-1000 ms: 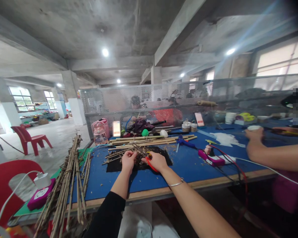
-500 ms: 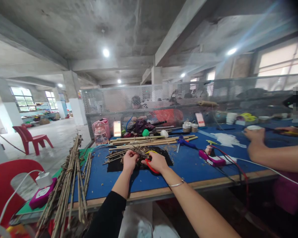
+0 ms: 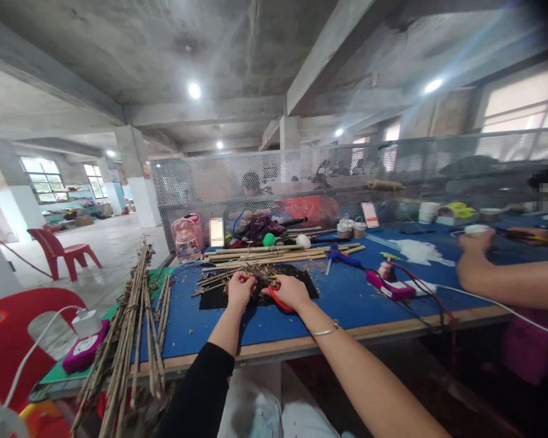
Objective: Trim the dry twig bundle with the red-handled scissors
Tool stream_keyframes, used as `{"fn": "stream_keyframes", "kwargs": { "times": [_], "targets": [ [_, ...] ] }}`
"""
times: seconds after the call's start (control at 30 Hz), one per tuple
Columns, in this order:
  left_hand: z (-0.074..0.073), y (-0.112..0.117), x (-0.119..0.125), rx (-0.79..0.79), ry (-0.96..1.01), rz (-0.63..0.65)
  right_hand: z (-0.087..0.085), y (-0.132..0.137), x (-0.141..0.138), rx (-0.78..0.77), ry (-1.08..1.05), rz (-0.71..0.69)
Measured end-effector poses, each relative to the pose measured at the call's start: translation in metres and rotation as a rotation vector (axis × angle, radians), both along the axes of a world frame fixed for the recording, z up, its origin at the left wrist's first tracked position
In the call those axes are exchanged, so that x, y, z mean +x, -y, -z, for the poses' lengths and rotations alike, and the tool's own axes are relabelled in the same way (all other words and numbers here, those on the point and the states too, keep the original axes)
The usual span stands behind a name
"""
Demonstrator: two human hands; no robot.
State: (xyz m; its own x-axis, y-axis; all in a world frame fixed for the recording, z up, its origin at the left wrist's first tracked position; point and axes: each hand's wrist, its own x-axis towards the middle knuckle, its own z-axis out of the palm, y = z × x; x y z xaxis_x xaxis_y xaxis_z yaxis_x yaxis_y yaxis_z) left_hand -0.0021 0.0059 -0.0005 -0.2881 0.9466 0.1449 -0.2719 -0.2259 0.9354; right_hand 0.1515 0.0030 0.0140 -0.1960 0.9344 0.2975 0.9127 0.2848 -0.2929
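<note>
My right hand [image 3: 288, 293] is wrapped round cutters with red and yellow handles [image 3: 281, 302], their jaws pointing left towards my other hand. My left hand [image 3: 240, 288] is closed in a pinch just left of the cutters; whatever is between its fingertips is too small to make out. Both hands are over a black mat [image 3: 212, 300] covered with short twig pieces and brown scraps [image 3: 267, 271]. Thin cut sticks [image 3: 210, 281] lie at the mat's left side, and longer pale sticks [image 3: 228, 258] lie behind it.
A bundle of long dry stalks [image 3: 132, 316] leans over the table's left end, near a purple power strip [image 3: 86, 347]. To the right are a blue glue gun [image 3: 342, 257], another purple socket [image 3: 390, 286] with cords, and a co-worker's arm [image 3: 506, 280]. Metal mesh [image 3: 187, 188] stands behind.
My hands stay close together over the mat. The dark stick visible between them earlier is less distinct now. The co-worker's hand has shifted slightly, and the view has moved a little.
</note>
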Motion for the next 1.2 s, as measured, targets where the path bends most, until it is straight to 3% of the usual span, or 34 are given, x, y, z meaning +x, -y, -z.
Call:
{"fn": "stream_keyframes", "kwargs": {
  "times": [0.2,0.7,1.2],
  "targets": [
    [-0.0022,0.0017,-0.0011,0.012,0.043,-0.031,0.0041,-0.004,0.0003,-0.008,-0.02,0.03],
    [-0.0024,-0.0011,-0.0007,0.046,0.009,-0.058,0.004,-0.0034,-0.0002,0.097,-0.028,-0.103],
    [-0.0022,0.0012,-0.0007,0.044,-0.032,-0.056,-0.0005,0.0004,-0.0018,-0.035,0.023,-0.032]
  ]
}}
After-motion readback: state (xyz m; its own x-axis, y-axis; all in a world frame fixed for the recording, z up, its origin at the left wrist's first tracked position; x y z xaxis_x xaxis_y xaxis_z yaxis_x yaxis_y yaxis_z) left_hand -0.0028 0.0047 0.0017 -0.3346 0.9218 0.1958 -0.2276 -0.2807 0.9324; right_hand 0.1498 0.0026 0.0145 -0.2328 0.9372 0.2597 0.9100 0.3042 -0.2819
